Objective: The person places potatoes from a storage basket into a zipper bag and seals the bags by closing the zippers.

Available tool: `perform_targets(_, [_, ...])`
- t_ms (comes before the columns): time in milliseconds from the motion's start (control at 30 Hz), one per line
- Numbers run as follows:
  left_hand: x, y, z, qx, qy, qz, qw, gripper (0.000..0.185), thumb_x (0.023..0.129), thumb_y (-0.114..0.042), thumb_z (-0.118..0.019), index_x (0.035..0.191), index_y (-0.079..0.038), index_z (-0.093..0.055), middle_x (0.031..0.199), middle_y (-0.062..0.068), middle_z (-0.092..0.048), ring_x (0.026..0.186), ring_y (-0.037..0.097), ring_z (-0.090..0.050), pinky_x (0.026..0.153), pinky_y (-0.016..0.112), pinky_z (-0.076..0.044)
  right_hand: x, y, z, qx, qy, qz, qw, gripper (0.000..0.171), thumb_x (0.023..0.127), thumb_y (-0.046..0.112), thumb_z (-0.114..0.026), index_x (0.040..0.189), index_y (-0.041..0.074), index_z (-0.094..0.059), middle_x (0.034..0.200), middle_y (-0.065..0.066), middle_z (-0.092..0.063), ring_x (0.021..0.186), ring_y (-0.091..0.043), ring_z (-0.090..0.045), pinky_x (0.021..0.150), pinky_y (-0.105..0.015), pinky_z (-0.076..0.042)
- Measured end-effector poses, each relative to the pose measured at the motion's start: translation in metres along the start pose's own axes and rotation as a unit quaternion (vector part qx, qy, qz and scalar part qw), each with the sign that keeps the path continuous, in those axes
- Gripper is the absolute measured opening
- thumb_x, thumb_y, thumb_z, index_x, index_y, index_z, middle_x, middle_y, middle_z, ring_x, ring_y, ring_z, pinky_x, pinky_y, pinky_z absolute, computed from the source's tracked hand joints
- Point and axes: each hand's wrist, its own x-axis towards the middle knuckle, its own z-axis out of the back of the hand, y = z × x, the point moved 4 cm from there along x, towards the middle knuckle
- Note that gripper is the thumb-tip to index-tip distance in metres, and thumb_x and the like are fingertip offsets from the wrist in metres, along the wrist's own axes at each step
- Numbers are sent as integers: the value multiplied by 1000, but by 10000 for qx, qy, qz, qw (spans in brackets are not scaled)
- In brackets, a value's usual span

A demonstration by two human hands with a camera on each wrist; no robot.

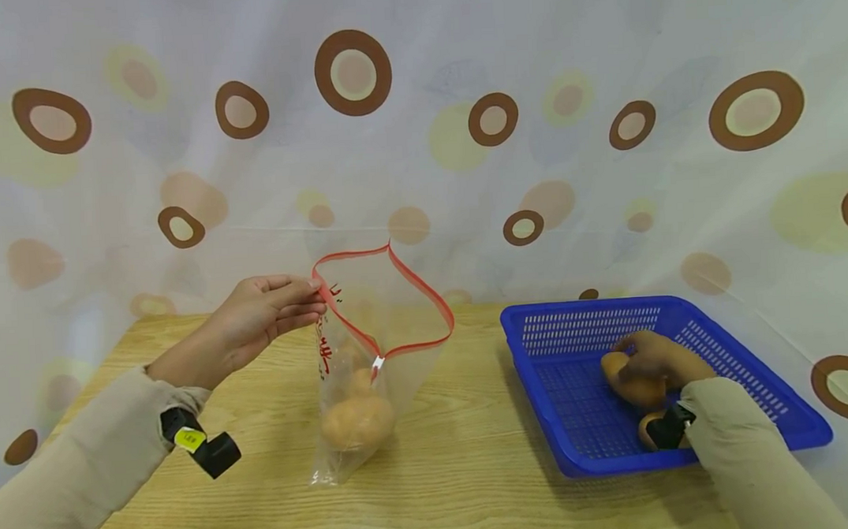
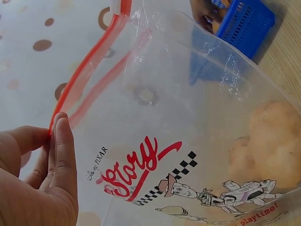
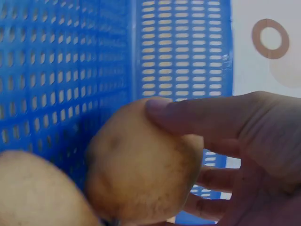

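A wooden table [image 1: 475,467] is seen before a curtain [image 1: 417,99] printed with brown rings, and on its right side a blue perforated basket [image 1: 755,360] is set, well apart from a clear zip bag [image 1: 378,353] held upright near the middle. The bag is thin, soft film and is judged to be light, limp and slippery on its faces; it is best taken at the stiffer red zip strip [image 1: 410,277], which is where it is held. That rim is pinched between thumb and fingers of the left hand [image 1: 256,319], so the mouth is kept gaping towards the basket, and in the left wrist view the fingertips [image 2: 61,136] are seen pressed flat against the strip beside the printed lettering. At the bottom of the bag two potatoes [image 1: 356,417] are already lying, their weight pulling the film taut. Inside the basket the right hand [image 1: 656,361] is curled over a potato [image 1: 631,382], the thumb laid across its top and the fingers cupped beneath in the right wrist view. The potato is judged to be firm, fairly heavy for its size and dry-skinned, so a whole-hand grip around its middle should serve well. A second potato [image 3: 37,193] is lying in the basket, touching the held one.
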Motion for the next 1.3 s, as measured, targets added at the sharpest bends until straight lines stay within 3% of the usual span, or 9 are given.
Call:
perform_targets(200, [-1,-1,-1,-44,52,-27,10000,9,96,-12,-60,97,-6,-67,87,4,-70,82,10,-69,81,20,-58,-4,23,8,414,-222,418,9980,65,88,20,-70,136,-11,-40,133,-42,-37,100,-40,-59,70,-43,-59])
perform_targets(400, [0,0,-2,-92,72,-18,9999,10,96,-10,-59,93,-6,-68,85,4,-70,81,10,-69,80,20,-59,-7,57,15,915,-251,733,9928,75,90,30,-68,144,-6,-31,140,-40,-30,110,-46,-54,76,-43,-59])
perform_targets(667, [-1,0,-2,-48,42,-12,10000,9,96,-12,-60,98,-6,-67,88,4,-69,83,10,-69,81,20,-58,-12,100,19,1820,-148,1077,9773,72,90,28,-68,146,0,-32,143,-31,-33,101,-29,-58,82,-39,-59])
perform_targets(800, [-1,0,-3,-51,10,9,10000,9,96,-12,-60,98,-6,-66,87,4,-69,82,10,-69,81,20,-58,-16,118,19,2248,62,1335,9652,70,92,26,-66,147,2,-30,144,-28,-32,104,-28,-58,88,-42,-57])
perform_targets(1033, [-2,-1,-1,-131,-4,9,9999,9,95,-11,-61,94,-6,-68,85,4,-70,81,11,-69,80,21,-59,-22,152,18,3198,446,1662,9317,64,94,18,-64,147,6,-30,142,-22,-34,109,-24,-56,89,-43,-57])
perform_targets(1300, [-3,-2,-3,-161,78,-33,9998,9,96,-10,-60,95,-6,-68,86,5,-70,82,11,-69,80,20,-59,-36,194,17,3796,747,2098,8980,62,97,16,-56,149,6,-25,138,-17,-38,116,-23,-53,90,-45,-56])
